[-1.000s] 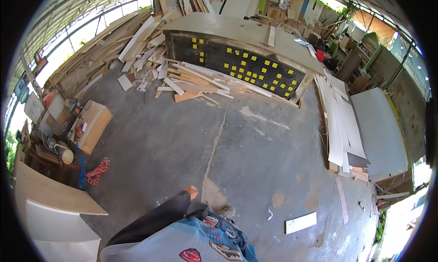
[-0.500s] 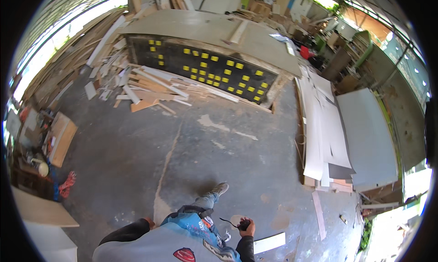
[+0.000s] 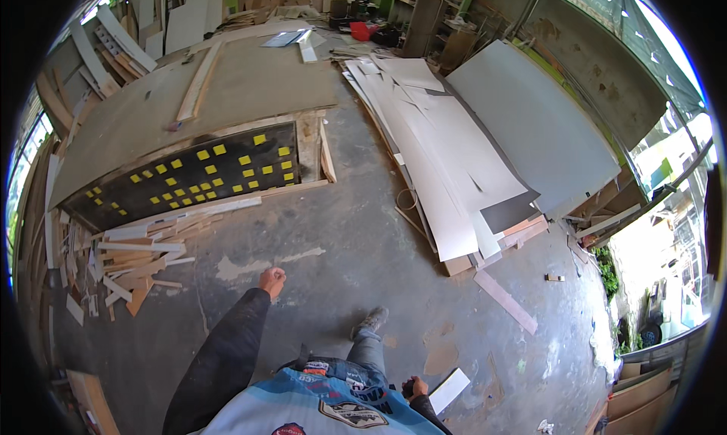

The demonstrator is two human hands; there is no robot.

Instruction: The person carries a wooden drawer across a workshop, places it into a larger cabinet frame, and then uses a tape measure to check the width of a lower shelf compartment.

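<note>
My left hand [image 3: 273,281] is out in front of my body above the grey floor, its fingers curled in. I see nothing in it. Low beside my right hip, my right hand [image 3: 417,389] is closed round a small black object [image 3: 408,389]. It is mostly hidden by the fingers, and its kind does not show. Just beyond that hand, a white strip of board [image 3: 450,391] lies on the floor.
A large low table [image 3: 144,109] with a black side bearing yellow squares stands ahead left, wood offcuts [image 3: 140,265] heaped beside it. White sheets [image 3: 432,155] lie stacked ahead right. A pinkish strip [image 3: 506,302] and a small wooden block [image 3: 555,277] lie on the floor.
My view has swung right, so the table sits further left and the sheets nearer the middle. My left arm has swung forward. The thin cord at my right hand no longer shows.
</note>
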